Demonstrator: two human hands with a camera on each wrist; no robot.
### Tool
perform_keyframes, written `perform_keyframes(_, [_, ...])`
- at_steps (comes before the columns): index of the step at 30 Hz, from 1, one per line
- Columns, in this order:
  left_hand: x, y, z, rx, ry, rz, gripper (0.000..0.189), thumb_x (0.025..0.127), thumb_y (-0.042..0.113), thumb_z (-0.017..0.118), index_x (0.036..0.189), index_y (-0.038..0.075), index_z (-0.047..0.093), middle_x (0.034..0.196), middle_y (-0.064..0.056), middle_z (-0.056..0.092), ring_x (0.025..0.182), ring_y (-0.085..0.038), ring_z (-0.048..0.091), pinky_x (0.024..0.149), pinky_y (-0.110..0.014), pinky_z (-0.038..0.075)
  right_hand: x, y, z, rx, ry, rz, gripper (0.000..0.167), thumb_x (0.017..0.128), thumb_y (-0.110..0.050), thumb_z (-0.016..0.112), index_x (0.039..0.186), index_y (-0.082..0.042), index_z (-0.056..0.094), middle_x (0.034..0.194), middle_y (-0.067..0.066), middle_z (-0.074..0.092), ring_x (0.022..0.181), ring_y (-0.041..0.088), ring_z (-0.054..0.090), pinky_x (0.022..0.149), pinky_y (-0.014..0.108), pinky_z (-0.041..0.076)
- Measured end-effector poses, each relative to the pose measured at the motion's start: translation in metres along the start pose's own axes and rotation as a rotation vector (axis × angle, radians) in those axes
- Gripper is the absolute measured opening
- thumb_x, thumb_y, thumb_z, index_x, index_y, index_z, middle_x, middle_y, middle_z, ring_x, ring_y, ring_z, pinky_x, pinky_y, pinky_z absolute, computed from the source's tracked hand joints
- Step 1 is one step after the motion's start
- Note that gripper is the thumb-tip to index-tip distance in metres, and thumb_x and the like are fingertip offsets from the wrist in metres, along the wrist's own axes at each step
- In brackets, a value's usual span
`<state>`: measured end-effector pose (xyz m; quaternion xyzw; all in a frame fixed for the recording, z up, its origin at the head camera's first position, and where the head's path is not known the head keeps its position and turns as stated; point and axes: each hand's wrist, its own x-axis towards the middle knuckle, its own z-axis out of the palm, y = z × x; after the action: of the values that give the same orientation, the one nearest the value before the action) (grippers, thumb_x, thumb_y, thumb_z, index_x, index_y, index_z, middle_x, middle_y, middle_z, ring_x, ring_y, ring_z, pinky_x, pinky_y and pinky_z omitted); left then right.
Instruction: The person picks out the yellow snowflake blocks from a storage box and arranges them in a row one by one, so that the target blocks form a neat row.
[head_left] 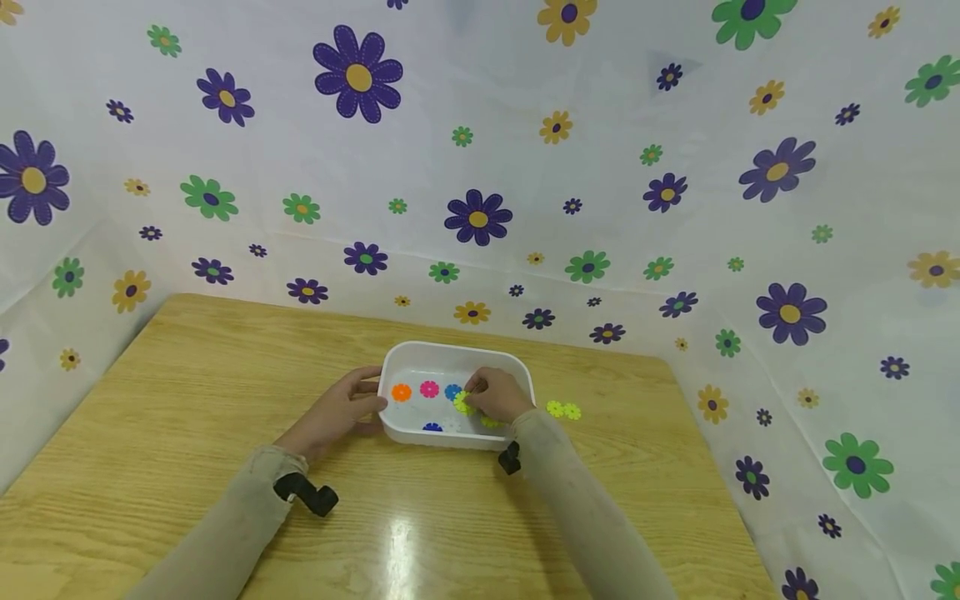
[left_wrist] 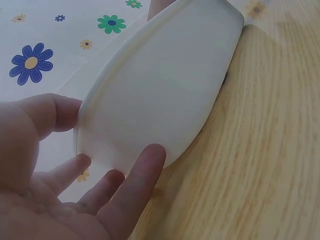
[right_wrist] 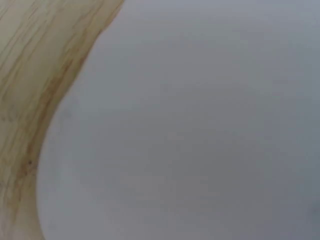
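Note:
A white plastic tray (head_left: 397, 435) stands on the table between the hands. My left hand (head_left: 345, 410) holds its left end; in the left wrist view the thumb bends at the rim and fingertips (left_wrist: 152, 155) touch the outer wall. Inside the tray, my right hand (head_left: 497, 394) pinches a yellow flower-shaped disc (head_left: 462, 403) between thumb and fingers. Close by lies a light blue disc (head_left: 452, 392), with a pink disc (head_left: 429, 389) and an orange disc (head_left: 401, 392) farther left. A dark blue disc (head_left: 432, 427) is half hidden by the front wall. The right wrist view shows only tray wall and wood.
Two yellow discs (head_left: 563, 410) lie side by side on the wooden table (head_left: 247, 375), just right of the tray. Another yellow disc (head_left: 490, 422) shows under the right hand. A flower-printed white cloth (head_left: 420, 167) hangs behind and along both sides.

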<state>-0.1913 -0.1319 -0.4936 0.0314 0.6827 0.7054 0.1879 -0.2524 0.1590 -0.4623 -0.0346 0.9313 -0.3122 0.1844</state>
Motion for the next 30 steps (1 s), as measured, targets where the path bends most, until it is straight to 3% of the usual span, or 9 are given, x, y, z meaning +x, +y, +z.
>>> perform_keyframes(6, [-0.001,0.001,0.002,-0.008,-0.004,-0.007,0.067,0.102,0.016,0.065,0.160,0.010,0.032,0.154,-0.026,0.041,0.123,-0.038,0.060,0.095,-0.048,0.060,-0.006,0.003,-0.011,0.132,-0.016,-0.028,0.009,0.097,-0.017,0.073,0.103,-0.011,0.070,0.094,0.005,0.070,0.081,0.019,0.068,0.076,0.029,0.062])
perform_keyframes(14, [0.001,-0.001,0.002,-0.013,-0.002,-0.013,0.068,0.101,0.017,0.066,0.160,0.012,0.032,0.154,-0.025,0.041,0.124,-0.039,0.059,0.094,-0.047,0.060,-0.028,0.020,-0.052,0.300,0.077,-0.102,0.013,0.100,-0.011,0.068,0.111,-0.005,0.070,0.102,0.011,0.069,0.088,0.020,0.070,0.085,0.036,0.063])
perform_keyframes(22, [0.002,-0.001,0.001,0.003,0.012,-0.016,0.065,0.102,0.015,0.064,0.159,0.014,0.034,0.153,-0.023,0.043,0.124,-0.039,0.059,0.093,-0.047,0.061,-0.043,0.068,-0.096,0.332,0.146,-0.093,0.021,0.103,-0.014,0.064,0.120,0.000,0.064,0.111,0.014,0.068,0.100,0.030,0.069,0.098,0.049,0.058])
perform_keyframes(26, [0.001,-0.001,0.002,0.010,0.010,-0.010,0.065,0.102,0.013,0.063,0.160,0.012,0.032,0.153,-0.025,0.043,0.124,-0.039,0.059,0.093,-0.047,0.061,-0.048,0.099,-0.110,0.294,0.186,-0.082,0.023,0.103,-0.012,0.063,0.120,0.003,0.064,0.111,0.017,0.068,0.104,0.038,0.069,0.095,0.047,0.060])
perform_keyframes(30, [0.000,-0.001,0.002,0.015,0.013,-0.008,0.065,0.103,0.013,0.062,0.160,0.012,0.032,0.153,-0.025,0.043,0.123,-0.040,0.060,0.093,-0.047,0.061,-0.054,0.128,-0.116,0.277,0.213,-0.025,0.021,0.103,-0.009,0.062,0.118,0.006,0.063,0.108,0.018,0.068,0.096,0.032,0.070,0.090,0.043,0.062])
